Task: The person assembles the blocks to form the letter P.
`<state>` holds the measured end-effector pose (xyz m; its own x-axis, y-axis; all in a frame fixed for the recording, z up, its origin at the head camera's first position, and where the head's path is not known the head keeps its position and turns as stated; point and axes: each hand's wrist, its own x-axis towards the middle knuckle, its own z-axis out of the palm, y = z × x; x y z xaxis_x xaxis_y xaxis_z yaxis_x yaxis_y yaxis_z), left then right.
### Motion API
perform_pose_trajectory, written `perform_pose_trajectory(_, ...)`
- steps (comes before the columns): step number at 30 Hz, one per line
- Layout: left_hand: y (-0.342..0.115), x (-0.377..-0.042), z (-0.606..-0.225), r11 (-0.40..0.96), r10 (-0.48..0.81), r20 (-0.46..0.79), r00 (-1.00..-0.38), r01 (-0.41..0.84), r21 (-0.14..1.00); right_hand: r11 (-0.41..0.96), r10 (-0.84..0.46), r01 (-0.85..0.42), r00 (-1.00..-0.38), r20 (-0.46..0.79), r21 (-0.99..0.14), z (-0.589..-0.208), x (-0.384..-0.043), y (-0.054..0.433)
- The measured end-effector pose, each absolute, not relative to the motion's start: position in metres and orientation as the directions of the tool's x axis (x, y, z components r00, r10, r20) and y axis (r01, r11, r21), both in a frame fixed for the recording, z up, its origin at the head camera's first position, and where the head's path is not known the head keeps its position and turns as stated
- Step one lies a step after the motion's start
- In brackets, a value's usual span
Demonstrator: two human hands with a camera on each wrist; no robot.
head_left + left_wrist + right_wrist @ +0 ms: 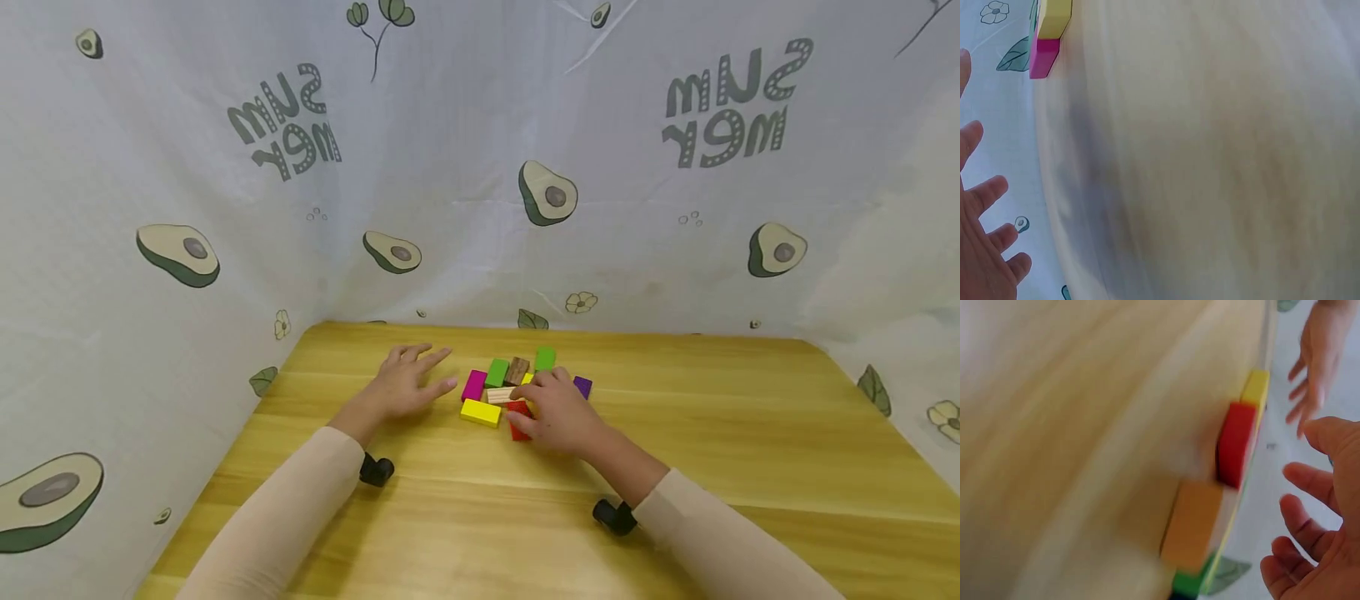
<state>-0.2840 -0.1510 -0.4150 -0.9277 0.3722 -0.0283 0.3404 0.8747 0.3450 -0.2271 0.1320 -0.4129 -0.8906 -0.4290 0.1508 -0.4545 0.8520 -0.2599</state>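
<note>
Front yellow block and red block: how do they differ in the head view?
The front yellow block lies mostly crosswise; the red block runs roughly front to back. The right hand partly hides the red block, while the front yellow block is uncovered. Both are rectangular.

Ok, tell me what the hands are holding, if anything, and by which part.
Nothing is held: the left hand is empty beside the blocks, the right hand empty above them.
</note>
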Motion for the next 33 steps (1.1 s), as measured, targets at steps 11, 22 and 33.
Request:
perform_pose_trajectory(11,-0.129,-0.289,-0.422,0.843,0.456,-0.057,-0.888,0.411,0.346,0.858,-0.434,-0.427,-0.900,0.039,-0.287,-0.423,-0.224,0.104)
perform_pose_trajectory(22,-0.112,-0.290,-0.419,0.880,0.403,-0.024,-0.915,0.380,0.286,0.816,-0.547,-0.506,-0.833,-0.086,-0.279,-0.416,-0.229,0.087)
perform_pose_trajectory(33,-0.100,-0.306,-0.436,0.888,0.260,-0.029,-0.965,0.227,0.400,0.910,-0.353,-0.351,-0.935,0.029,-0.220,-0.428,-0.249,0.079)
